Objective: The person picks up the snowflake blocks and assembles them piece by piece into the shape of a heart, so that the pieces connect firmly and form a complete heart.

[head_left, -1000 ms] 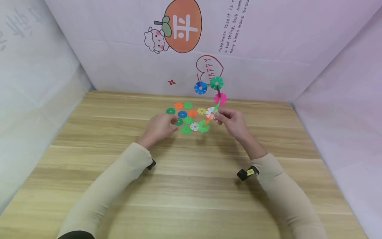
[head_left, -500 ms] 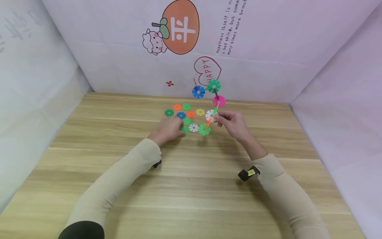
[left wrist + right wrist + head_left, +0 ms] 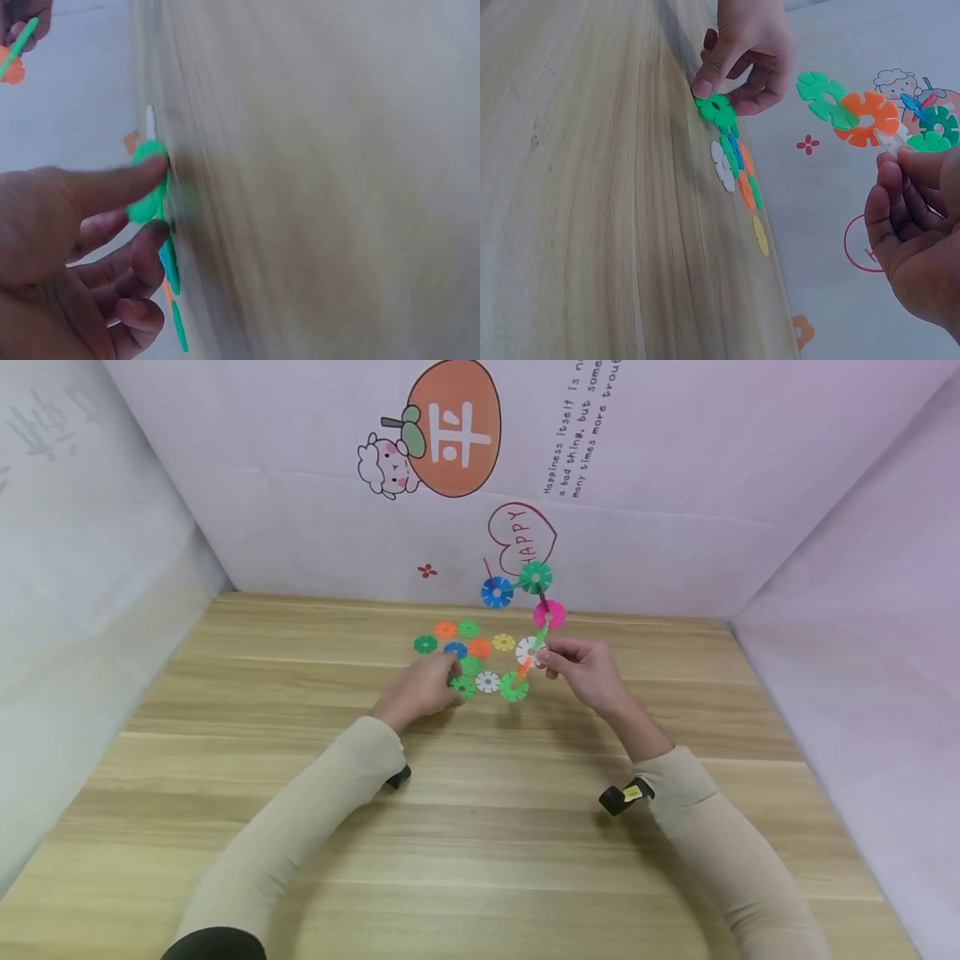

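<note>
My left hand [image 3: 422, 687] pinches a light green notched plastic disc [image 3: 717, 111] between thumb and fingers. That disc is tilted up at the near side of the loose discs. My right hand [image 3: 588, 672] holds a chain of interlocked notched discs by its white disc [image 3: 527, 649], up off the table. From the white disc an orange disc [image 3: 867, 118] leads to a light green end disc [image 3: 513, 687]. The other way run a green, a pink disc [image 3: 550, 614], a dark one, a teal disc [image 3: 536, 577] and a blue disc [image 3: 497, 592].
Several loose discs lie flat between the hands, among them a white disc [image 3: 487, 682], a yellow disc [image 3: 503, 642], an orange disc [image 3: 446, 629] and a dark green disc [image 3: 425, 644]. The wooden table [image 3: 495, 843] meets a printed white wall [image 3: 675, 552] behind them.
My left hand has moved right and slightly nearer, off the dark green discs, and now has the light green disc between its fingers. The right hand keeps the chain almost still.
</note>
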A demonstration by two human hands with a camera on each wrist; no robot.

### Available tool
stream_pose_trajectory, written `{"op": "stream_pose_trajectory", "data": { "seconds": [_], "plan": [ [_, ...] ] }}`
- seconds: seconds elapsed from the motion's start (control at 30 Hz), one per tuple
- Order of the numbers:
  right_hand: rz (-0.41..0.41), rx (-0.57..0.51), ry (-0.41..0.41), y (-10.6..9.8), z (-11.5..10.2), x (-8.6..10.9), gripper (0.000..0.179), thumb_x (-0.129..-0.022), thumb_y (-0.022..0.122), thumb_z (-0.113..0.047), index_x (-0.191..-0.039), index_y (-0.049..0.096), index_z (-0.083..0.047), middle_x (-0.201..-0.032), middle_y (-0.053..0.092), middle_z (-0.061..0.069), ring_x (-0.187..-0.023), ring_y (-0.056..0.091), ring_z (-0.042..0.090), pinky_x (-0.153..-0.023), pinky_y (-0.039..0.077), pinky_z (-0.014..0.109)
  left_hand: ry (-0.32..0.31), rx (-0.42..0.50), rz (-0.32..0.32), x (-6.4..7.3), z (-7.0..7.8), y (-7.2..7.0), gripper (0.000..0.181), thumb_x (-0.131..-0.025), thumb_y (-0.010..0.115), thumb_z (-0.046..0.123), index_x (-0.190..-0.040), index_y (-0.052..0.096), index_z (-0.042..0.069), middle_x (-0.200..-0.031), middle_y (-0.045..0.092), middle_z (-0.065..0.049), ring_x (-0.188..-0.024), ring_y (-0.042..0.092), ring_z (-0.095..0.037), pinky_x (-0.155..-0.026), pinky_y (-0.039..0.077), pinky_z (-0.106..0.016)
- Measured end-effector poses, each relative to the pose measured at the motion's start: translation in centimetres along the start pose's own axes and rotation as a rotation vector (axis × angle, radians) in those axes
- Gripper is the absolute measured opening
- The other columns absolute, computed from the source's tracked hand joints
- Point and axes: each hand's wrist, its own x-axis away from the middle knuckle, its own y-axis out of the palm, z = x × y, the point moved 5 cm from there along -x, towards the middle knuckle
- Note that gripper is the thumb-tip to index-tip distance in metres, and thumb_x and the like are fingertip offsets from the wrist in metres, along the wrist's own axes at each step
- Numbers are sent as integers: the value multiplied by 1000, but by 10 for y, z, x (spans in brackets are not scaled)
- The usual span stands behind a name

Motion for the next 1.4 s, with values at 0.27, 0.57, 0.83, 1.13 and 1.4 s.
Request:
{"op": "stream_pose_trajectory", "data": {
  "seconds": [0.27,0.57,0.83,1.13,1.4],
  "plan": [
    [39,-52,32,1,7,0,21,-99,66,-12,-108,72,6,-90,68,19,-77,61,18,-74,52,25,4,292,197,29,7,-1,23,-89,78,13,-110,70,10,-90,67,-1,-74,63,-15,-63,53,-31],
    [131,-192,-7,3,5,1,24,-97,69,-13,-107,70,9,-83,69,2,-73,63,13,-77,56,26,219,284,528,72,43,-6,15,-85,82,13,-96,72,10,-81,73,1,-59,62,-9,-52,47,-27],
    [155,-263,-1,10,-1,2,21,-95,70,-9,-105,70,10,-81,70,3,-69,62,12,-70,56,24,321,152,692,81,53,-7,14,-85,82,10,-91,69,7,-80,74,-2,-51,59,-10,-43,38,-22],
    [181,-247,17,13,-4,2,21,-97,69,-10,-105,70,9,-81,70,3,-69,61,12,-69,55,24,361,137,740,83,57,-11,12,-84,80,5,-90,70,4,-80,74,-6,-53,61,-11,-43,38,-21],
    [179,-212,2,18,-10,2,19,-95,70,-8,-104,71,9,-80,70,3,-68,61,12,-68,55,24,408,61,730,82,63,-12,5,-85,74,0,-84,69,2,-79,73,-8,-59,67,-18,-48,47,-23]
  ]
}}
